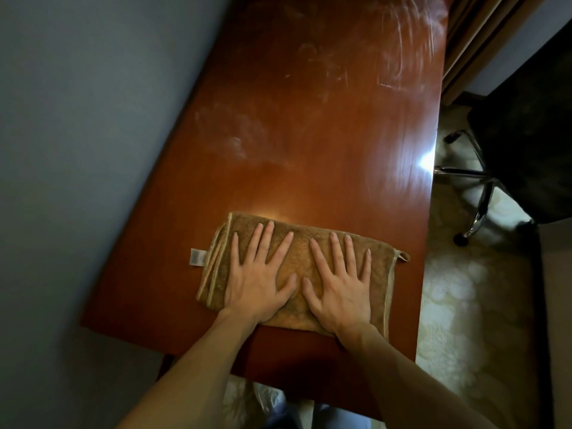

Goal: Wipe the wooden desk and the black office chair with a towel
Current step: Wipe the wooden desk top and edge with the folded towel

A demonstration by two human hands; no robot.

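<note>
A folded tan towel [301, 243] with a white label lies flat on the near end of the reddish wooden desk [309, 134]. My left hand [260, 277] presses on the towel's left half with fingers spread and straight. My right hand [340, 280] presses on the right half the same way, thumbs almost meeting. Pale dusty smears and streaks mark the desk surface farther away. The black office chair [532, 144] stands to the right of the desk, with its chrome base [483, 196] showing.
A grey wall [77, 150] runs along the desk's left edge. Patterned light carpet [458, 289] covers the floor on the right. Beige curtains [476, 35] hang at the desk's far right corner.
</note>
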